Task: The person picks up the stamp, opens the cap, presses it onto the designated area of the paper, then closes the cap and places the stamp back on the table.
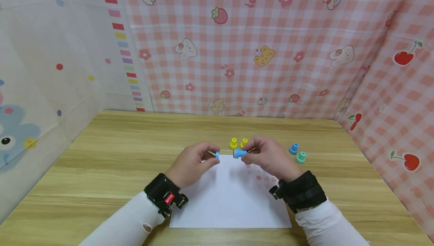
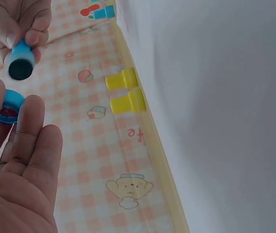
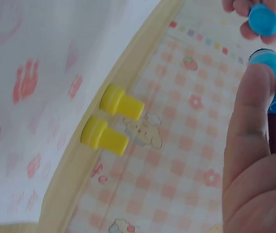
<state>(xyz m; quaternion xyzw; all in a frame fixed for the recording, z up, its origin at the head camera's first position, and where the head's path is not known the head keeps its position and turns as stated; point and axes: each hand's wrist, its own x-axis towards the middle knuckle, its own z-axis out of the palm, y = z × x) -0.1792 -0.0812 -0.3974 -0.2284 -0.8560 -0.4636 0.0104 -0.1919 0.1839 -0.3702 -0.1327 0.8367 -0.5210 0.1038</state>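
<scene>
Between thumb and fingertips, my left hand point(image 1: 191, 165) pinches a small round blue cap point(image 1: 217, 155). In the left wrist view the hollow of this cap point(image 2: 9, 109) faces the stamp and looks dark red inside. My right hand point(image 1: 271, 158) grips a blue toy stamp point(image 1: 239, 153) by its narrow handle, lying sideways. Its dark round face point(image 2: 21, 69) points toward the cap, and a gap separates the two. Both hands are held above the far part of a white sheet of paper point(image 1: 230, 204).
Faint red stamp prints point(image 1: 259, 178) mark the paper's right side. Behind it stand two yellow stamps point(image 1: 233, 144). To the right are another blue stamp point(image 1: 294, 148) and a teal stamp point(image 1: 300, 158). The wooden table point(image 1: 112, 163) meets a checked cloth point(image 1: 210, 69) at the back.
</scene>
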